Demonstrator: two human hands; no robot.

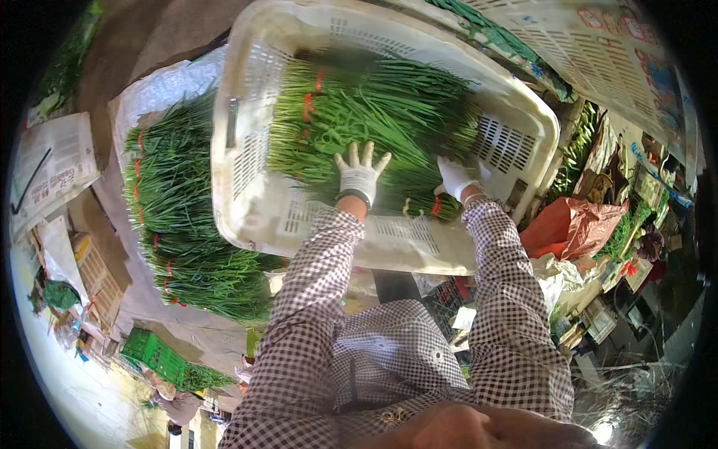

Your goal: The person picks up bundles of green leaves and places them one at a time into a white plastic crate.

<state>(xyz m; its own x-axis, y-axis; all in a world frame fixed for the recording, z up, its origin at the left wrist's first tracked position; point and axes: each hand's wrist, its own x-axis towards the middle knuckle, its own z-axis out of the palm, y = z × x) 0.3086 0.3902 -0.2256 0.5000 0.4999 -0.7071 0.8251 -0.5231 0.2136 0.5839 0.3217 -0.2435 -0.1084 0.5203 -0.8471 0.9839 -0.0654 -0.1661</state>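
Note:
A large white plastic crate [348, 258] in front of me holds long green chives [374, 97] in bundles tied with red bands. My left hand [358, 178], in a white glove, lies flat on the leaves with its fingers spread. At the right side of the pile, my right hand [455, 179], gloved too, curls round a bundle of chives [446, 207] with its red band just below the hand. The leaves hide part of the right fingers. Between my hands the leaves look blurred.
Left of the crate, more banded chives [187, 202] are stacked on a white sheet [168, 93]. Another white crate [583, 56] rises at the upper right. A red plastic bag [572, 224] sits right of my forearm. A green crate [153, 355] stands at the lower left.

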